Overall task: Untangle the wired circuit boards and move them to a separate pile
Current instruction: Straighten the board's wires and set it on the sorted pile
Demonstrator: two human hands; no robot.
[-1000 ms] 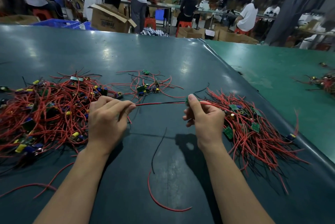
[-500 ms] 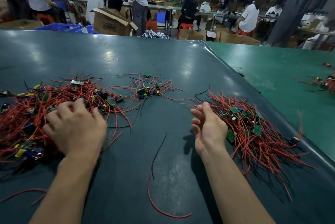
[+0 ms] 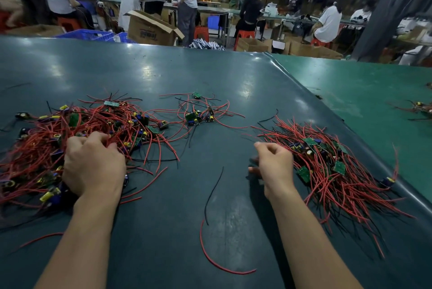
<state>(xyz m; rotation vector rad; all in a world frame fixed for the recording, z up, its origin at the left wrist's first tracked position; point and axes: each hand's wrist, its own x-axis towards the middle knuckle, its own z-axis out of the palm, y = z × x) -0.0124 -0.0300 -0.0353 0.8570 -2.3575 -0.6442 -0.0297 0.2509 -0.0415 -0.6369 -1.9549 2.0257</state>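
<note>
Progress, judged from the layout: task mid-way. Large tangled heap of red-wired green circuit boards (image 3: 70,139) on the left of the dark green surface (image 3: 210,78), plainly unsorted. Combed-out pile of red-wired boards (image 3: 332,167) on the right, wires lying roughly parallel; looks like the finished pile. Small cluster of boards (image 3: 198,115) between and behind them, not yet dealt with. Loose red wire (image 3: 217,263) and thin black wire (image 3: 212,190) lie near the front.

Left hand (image 3: 93,164): palm down on the tangled heap, fingers curled into the wires, apparently gripping a bundle. Right hand (image 3: 273,164): at the sorted pile's near edge, fingers loosely curled, holding nothing visible.
</note>
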